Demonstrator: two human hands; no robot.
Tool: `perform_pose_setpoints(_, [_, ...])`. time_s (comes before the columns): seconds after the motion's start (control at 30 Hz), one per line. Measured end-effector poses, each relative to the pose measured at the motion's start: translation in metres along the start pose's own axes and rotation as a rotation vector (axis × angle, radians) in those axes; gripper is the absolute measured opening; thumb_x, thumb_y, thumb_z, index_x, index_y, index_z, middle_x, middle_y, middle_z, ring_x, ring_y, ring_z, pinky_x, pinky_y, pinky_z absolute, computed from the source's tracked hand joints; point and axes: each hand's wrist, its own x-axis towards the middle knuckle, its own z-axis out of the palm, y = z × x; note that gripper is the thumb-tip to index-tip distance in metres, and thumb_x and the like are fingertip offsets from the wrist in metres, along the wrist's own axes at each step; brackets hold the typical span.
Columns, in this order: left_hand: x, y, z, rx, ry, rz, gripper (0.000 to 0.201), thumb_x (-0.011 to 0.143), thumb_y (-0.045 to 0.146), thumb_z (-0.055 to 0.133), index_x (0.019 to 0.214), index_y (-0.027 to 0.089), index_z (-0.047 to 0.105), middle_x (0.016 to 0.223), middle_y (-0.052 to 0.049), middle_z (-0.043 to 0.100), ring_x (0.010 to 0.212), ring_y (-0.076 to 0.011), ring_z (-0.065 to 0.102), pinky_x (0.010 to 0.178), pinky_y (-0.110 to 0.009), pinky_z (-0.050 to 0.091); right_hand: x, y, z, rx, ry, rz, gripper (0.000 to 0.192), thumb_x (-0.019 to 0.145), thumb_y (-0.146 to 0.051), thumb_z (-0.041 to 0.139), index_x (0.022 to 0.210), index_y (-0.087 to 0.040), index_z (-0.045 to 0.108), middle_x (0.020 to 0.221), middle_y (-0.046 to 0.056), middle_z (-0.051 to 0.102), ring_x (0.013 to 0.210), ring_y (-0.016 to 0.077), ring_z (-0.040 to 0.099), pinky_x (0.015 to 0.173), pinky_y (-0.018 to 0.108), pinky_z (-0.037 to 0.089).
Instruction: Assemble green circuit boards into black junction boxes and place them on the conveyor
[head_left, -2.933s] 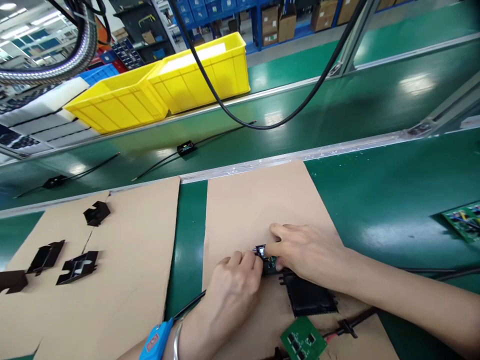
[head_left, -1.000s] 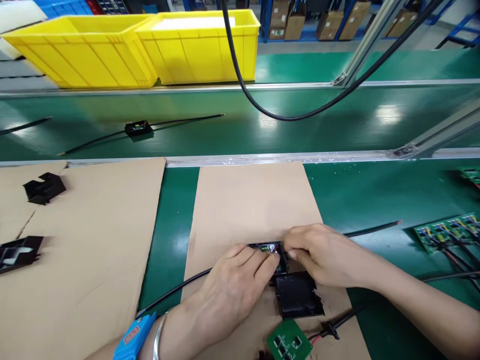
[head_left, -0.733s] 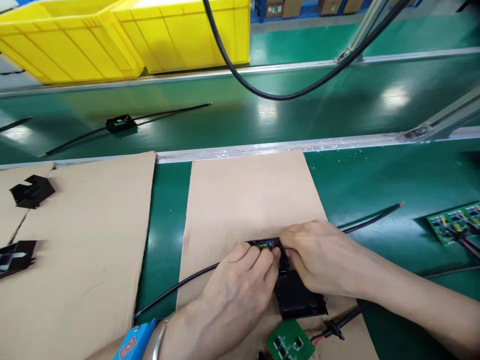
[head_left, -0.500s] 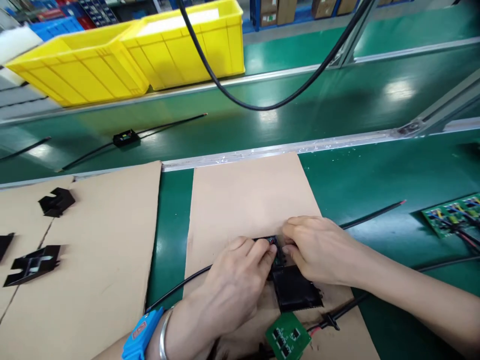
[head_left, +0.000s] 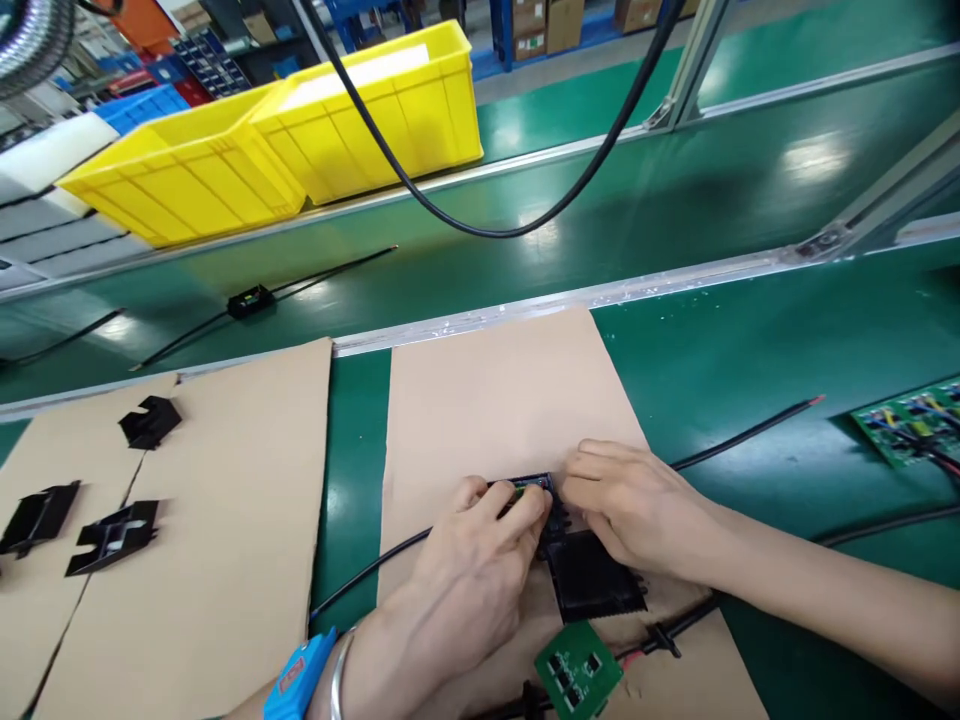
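Observation:
A small open black plastic case (head_left: 556, 520) lies on cardboard in front of me, a strip of green circuit board showing inside. My left hand (head_left: 480, 550) is closed at the case, its fingertips pressing on the board and rim. At the case's right end my right hand (head_left: 637, 500) is closed, fingers bent against the edge; its fingertips are partly hidden. One black cable (head_left: 375, 565) runs left from under my left hand. Another black cable (head_left: 750, 432) comes out behind my right hand. A flat black cover piece (head_left: 596, 577) adjoins the case on the near side.
Nearer me lies a green circuit board (head_left: 577, 670) with a cable. Black case parts (head_left: 116, 537) sit on the left cardboard (head_left: 240, 500). Wired green boards (head_left: 911, 425) are at right. Beyond the metal rail (head_left: 480, 318) stand yellow bins (head_left: 375, 130); a black cable (head_left: 495, 232) hangs overhead.
The camera view has shifted, showing more at the left. My left fingertips have moved slightly over the board, showing more green. Both hands stay at the case.

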Motion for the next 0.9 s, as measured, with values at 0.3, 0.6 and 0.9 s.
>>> perform_pose_setpoints(0.3, [-0.031,-0.024,0.003,-0.276,0.254,-0.045,0.041,0.09,0.01,0.047,0.13,0.018,0.051,0.125,-0.008,0.056,0.109,-0.0226,0.048,0.091,-0.04,0.038,-0.008,0.01,-0.003,0.178,-0.006,0.061,0.014,0.092,-0.017,0.049,0.089,-0.019,0.063,0.086,0.005,0.06,0.085,0.0175,0.054,0.077,0.032,0.043])
perform_pose_setpoints(0.6, [-0.035,-0.019,0.02,-0.049,0.2,0.044,0.037,0.097,0.028,0.045,0.131,0.017,0.05,0.13,-0.005,0.056,0.109,-0.0257,0.049,0.089,-0.043,0.039,0.022,-0.023,-0.004,0.076,-0.116,0.359,0.028,0.077,-0.017,0.054,0.104,-0.018,0.048,0.093,0.004,0.058,0.087,0.0197,0.056,0.078,0.033,0.044])
perform_pose_setpoints(0.9, [-0.022,-0.027,0.019,-0.1,0.166,0.095,0.023,0.09,0.016,0.045,0.107,0.014,0.061,0.12,-0.006,0.06,0.111,-0.0276,0.049,0.093,-0.042,0.044,0.039,-0.031,0.001,0.002,-0.238,0.396,0.023,0.069,-0.01,0.05,0.088,-0.02,0.042,0.088,0.003,0.054,0.082,0.0193,0.053,0.072,0.032,0.039])
